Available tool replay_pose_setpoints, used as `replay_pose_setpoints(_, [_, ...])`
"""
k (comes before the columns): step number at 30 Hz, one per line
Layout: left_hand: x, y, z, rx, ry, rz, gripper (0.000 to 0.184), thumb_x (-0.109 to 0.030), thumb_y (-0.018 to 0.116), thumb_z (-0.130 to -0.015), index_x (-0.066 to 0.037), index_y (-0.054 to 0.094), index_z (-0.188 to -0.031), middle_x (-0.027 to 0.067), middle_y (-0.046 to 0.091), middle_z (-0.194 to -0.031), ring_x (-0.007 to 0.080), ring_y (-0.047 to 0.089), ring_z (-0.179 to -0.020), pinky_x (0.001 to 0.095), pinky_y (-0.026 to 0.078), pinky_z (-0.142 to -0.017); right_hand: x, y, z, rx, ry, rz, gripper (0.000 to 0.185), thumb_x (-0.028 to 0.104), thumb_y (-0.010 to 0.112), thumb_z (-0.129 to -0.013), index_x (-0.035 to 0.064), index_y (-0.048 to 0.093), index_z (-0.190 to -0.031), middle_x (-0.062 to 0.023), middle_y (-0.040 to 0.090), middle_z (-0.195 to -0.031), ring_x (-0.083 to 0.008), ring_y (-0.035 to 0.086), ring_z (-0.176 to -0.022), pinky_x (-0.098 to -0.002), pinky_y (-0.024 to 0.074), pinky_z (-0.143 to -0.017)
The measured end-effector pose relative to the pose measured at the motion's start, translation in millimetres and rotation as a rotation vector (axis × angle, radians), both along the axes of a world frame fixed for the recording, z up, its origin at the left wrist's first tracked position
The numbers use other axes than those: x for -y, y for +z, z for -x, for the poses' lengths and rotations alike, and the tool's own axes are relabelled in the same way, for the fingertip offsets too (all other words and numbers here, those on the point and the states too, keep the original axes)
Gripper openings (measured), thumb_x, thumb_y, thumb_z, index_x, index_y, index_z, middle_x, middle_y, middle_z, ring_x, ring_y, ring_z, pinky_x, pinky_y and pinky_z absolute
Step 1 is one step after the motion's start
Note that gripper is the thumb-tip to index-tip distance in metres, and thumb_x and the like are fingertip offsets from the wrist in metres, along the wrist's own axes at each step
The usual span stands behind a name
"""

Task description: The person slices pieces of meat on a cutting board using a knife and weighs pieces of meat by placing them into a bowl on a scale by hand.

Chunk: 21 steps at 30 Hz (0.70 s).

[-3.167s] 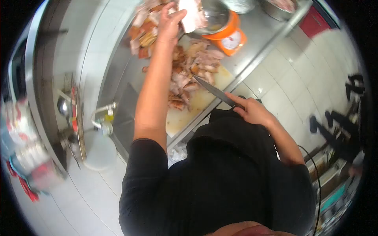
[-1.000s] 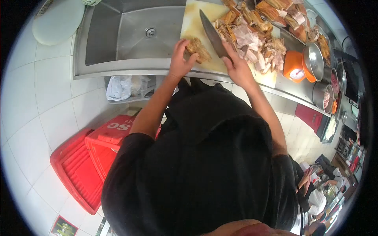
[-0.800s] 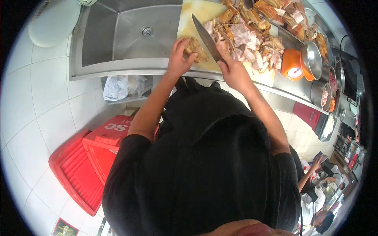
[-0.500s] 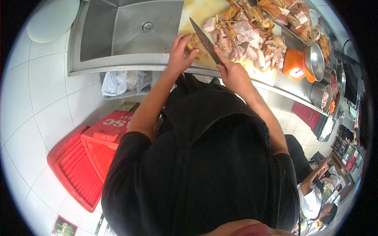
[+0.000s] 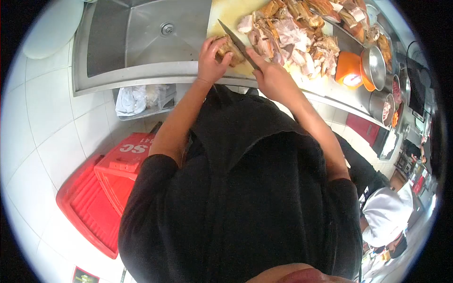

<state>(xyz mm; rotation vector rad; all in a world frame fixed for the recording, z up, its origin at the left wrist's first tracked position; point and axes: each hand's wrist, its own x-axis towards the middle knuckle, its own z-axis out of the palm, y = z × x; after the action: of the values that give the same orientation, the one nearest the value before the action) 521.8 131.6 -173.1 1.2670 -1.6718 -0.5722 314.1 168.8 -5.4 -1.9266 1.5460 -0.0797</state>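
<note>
My left hand (image 5: 214, 60) grips a browned piece of meat (image 5: 232, 52) on the cutting board (image 5: 218, 20), its thumb and fingers curled against the near side. In my right hand (image 5: 276, 80) is a large knife (image 5: 234, 39), gripped by its handle. Its blade points up and left and lies along the right edge of that piece; whether it has cut in cannot be told. Just right of the blade, a heap of cut meat (image 5: 292, 35) with pale and brown chunks covers much of the board.
A steel sink (image 5: 163, 49) adjoins the board on the left. An orange scale (image 5: 348, 68) with a metal bowl (image 5: 373, 68) stands right of the heap, near steel pots (image 5: 381, 106). Red crates (image 5: 118, 162) sit on the floor. A person in a white top (image 5: 388, 212) is at lower right.
The knife has come left, against the piece of meat, which now looks tilted up under my left hand. The view has shifted slightly. The person at lower right has bent over.
</note>
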Motion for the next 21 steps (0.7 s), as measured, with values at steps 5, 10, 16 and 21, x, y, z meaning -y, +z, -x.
replay_pose_setpoints(5, [3.1, -0.6, 0.1, 0.027, 0.036, 0.008, 0.047, -0.02, 0.082, -0.081, -0.01, 0.07, -0.126, 0.0185, 0.06, -0.133, 0.0386, 0.059, -0.124, 0.0479, 0.047, -0.107, 0.7, 8.3, 0.9, -0.006, -0.004, -0.052, 0.068, 0.01, 0.061, -0.099, 0.0207, 0.038, -0.162, -0.0315, 0.071, -0.102, -0.0497, 0.069, -0.094, -0.055, 0.0541, -0.088])
replay_pose_setpoints(10, [3.6, -3.9, 4.5, -0.055, 0.006, -0.024, 0.047, -0.019, 0.08, -0.082, -0.01, 0.07, -0.126, 0.0183, 0.06, -0.134, 0.0381, 0.057, -0.127, 0.049, 0.045, -0.109, 3.5, -9.8, -8.1, -0.061, -0.013, -0.056, 0.069, 0.01, 0.061, -0.099, 0.0224, 0.037, -0.163, -0.0338, 0.07, -0.102, -0.0501, 0.069, -0.095, -0.0561, 0.054, -0.088])
replay_pose_setpoints(16, [1.7, -3.4, 1.8, -0.005, -0.001, 0.012, 0.047, -0.016, 0.079, -0.084, -0.007, 0.068, -0.129, 0.0192, 0.061, -0.133, 0.0382, 0.057, -0.127, 0.0479, 0.044, -0.11, -16.9, -3.0, 13.9, 0.024, -0.004, -0.096, 0.07, 0.011, 0.058, -0.1, 0.0246, 0.034, -0.164, -0.0338, 0.07, -0.105, -0.0478, 0.069, -0.098, -0.0537, 0.0539, -0.091])
replay_pose_setpoints(21, [3.2, -9.6, 3.0, -0.014, 0.016, -0.025, 0.047, -0.021, 0.08, -0.084, -0.009, 0.069, -0.128, 0.019, 0.061, -0.134, 0.0387, 0.055, -0.129, 0.0489, 0.043, -0.111, 5.9, -16.6, 0.3, -0.018, -0.066, -0.112, 0.071, 0.009, 0.058, -0.1, 0.0273, 0.033, -0.164, -0.033, 0.07, -0.104, -0.0473, 0.07, -0.097, -0.0526, 0.054, -0.091])
